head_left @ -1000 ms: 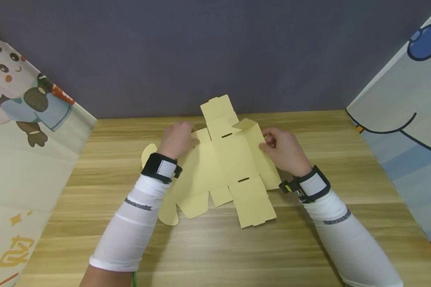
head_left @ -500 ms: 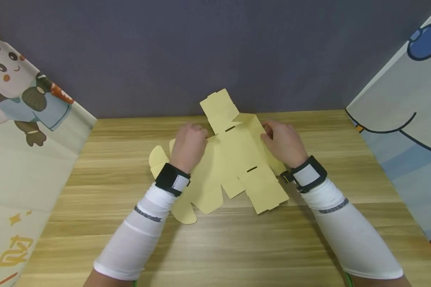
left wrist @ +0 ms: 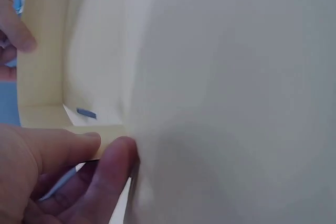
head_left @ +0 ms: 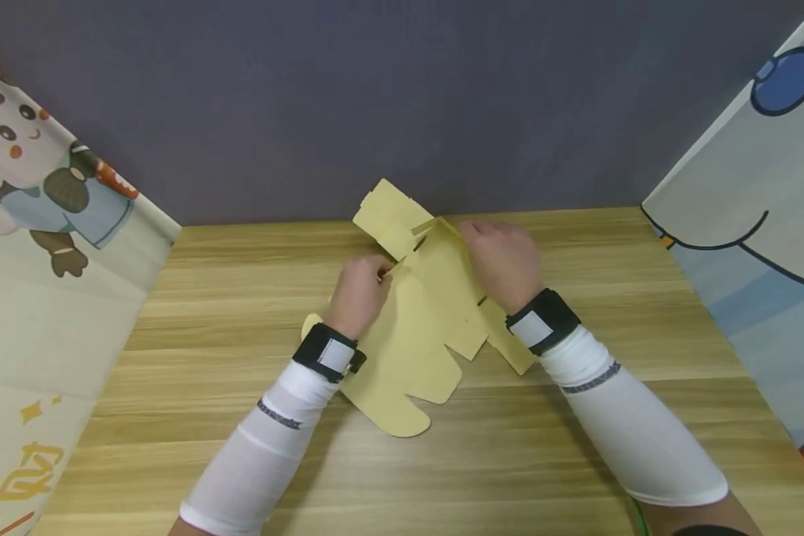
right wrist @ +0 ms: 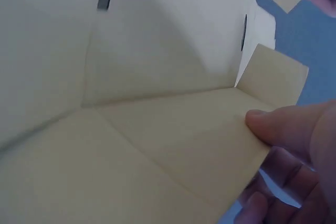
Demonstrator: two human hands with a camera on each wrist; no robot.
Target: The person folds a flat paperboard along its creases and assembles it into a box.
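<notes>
A flat, die-cut cardboard box blank (head_left: 435, 305), pale yellow with slots and tabs, is held at an angle above the wooden table. My left hand (head_left: 362, 298) pinches a small corner flap (left wrist: 111, 134) between thumb and finger, and the flap stands bent up from the main panel. On the other side my right hand (head_left: 505, 260) grips the outer edge of a folded-up side panel (right wrist: 184, 135), thumb on the inner face and fingers behind. Past that thumb, a small end flap (right wrist: 275, 74) sticks up. A dark slot (left wrist: 86, 113) shows near the left fingers.
The wood-grain table (head_left: 228, 417) extends around the blank. Behind it rises a dark grey wall panel (head_left: 402, 104), and the blank's far tab (head_left: 388, 212) overlaps it in the head view. Cartoon-printed sheets (head_left: 60, 193) flank both sides.
The blank has turned and tilted, its near flaps swinging right. My left hand has moved right and nearer me, to the corner flap. My right hand has shifted left, raising the side panel.
</notes>
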